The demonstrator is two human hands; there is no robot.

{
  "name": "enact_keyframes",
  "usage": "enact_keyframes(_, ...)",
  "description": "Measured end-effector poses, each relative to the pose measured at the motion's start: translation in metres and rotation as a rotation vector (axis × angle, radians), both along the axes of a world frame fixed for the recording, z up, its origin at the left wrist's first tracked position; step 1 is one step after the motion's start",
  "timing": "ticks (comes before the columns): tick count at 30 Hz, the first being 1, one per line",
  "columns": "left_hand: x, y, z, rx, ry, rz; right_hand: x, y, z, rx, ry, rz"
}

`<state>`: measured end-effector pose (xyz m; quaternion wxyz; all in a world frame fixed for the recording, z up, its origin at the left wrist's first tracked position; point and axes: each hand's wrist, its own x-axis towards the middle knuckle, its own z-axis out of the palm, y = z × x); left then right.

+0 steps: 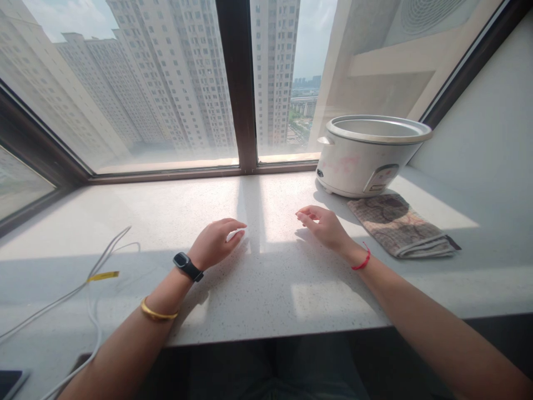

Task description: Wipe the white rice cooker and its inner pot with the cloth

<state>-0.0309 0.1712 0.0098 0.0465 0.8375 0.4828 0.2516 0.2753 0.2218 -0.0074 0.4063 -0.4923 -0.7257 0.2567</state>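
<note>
Over the middle of the white speckled counter (pixel 250 289), both arms reach forward. My left hand (pixel 217 243) holds nothing, its thumb apart from the loosely bent fingers. A black smartwatch (pixel 188 266) and a gold bangle (pixel 158 311) are on that arm. My right hand (pixel 323 226) is empty too, with fingers loosely curled and a gap by the thumb. A red string bracelet (pixel 362 260) circles its wrist. Nearest to it on the right lies a folded patterned cloth (pixel 402 225). Just behind the cloth stands a lidless white rice cooker (pixel 353 166).
A white cable (pixel 66 294) with a yellow tie (pixel 104 275) lies on the left. Part of a dark-screened device (pixel 12 383) shows at the bottom left corner. Window frames (pixel 237 83) border the counter's back, and a white wall (pixel 478 122) rises at right.
</note>
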Motion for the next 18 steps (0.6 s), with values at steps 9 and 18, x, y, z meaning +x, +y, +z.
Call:
enact_keyframes(9,0.0,-0.0006,-0.0013,-0.064,-0.005,0.023,0.0001,0.0007,-0.0024,-0.03,0.004,0.007)
enact_keyframes(18,-0.0002,0.0001,-0.0027,-0.055,-0.018,0.017,-0.0001,0.0017,-0.0024,-0.04,-0.003,0.009)
